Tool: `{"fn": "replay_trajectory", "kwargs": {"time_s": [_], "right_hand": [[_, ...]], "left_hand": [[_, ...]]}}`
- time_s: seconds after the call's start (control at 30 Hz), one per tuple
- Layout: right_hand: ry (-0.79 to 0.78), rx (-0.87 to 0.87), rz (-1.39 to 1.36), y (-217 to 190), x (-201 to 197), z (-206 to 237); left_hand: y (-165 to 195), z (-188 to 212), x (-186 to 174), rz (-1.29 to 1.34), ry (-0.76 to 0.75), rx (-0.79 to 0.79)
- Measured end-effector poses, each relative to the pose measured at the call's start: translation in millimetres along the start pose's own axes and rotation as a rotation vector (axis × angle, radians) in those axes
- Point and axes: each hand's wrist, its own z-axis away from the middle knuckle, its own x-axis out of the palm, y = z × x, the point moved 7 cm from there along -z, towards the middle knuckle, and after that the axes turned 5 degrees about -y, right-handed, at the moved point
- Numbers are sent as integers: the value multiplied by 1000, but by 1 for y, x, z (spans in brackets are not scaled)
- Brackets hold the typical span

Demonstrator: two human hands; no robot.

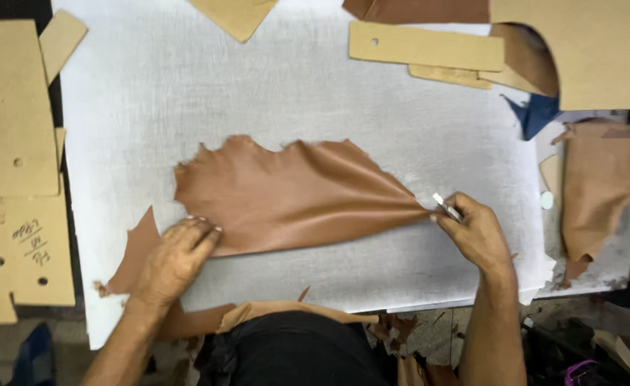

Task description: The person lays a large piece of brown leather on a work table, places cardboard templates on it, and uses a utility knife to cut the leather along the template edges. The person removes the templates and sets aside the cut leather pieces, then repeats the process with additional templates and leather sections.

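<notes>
A ragged piece of brown leather lies spread across a scored white cutting board. My left hand presses flat on the leather's lower left part, fingers together. My right hand pinches the leather's right tip, which is drawn into folds, and grips a small metal blade between thumb and fingers. The leather's left end runs under my left hand and off the board's front edge.
Cardboard patterns with punched holes are stacked at the left. More cardboard pieces lie at the top right, a large one in the corner. A leather scrap and a blue scrap sit at the right. Offcuts litter the floor.
</notes>
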Motion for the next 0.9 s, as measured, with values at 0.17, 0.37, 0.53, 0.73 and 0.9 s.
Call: {"fn": "replay_trajectory", "kwargs": {"time_s": [0.17, 0.37, 0.53, 0.73, 0.9], "right_hand": [[-147, -7, -113, 75, 47, 8], [-31, 190, -14, 90, 70, 8], [-5, -4, -69, 78, 71, 9], [232, -253, -191, 75, 45, 45], [369, -404, -125, 56, 36, 65]], "left_hand": [[18, 60, 40, 90, -187, -195], [34, 20, 59, 82, -251, -289], [56, -44, 109, -35, -245, -514], [184, -134, 144, 44, -350, -142], [285, -161, 179, 20, -424, 252]]}}
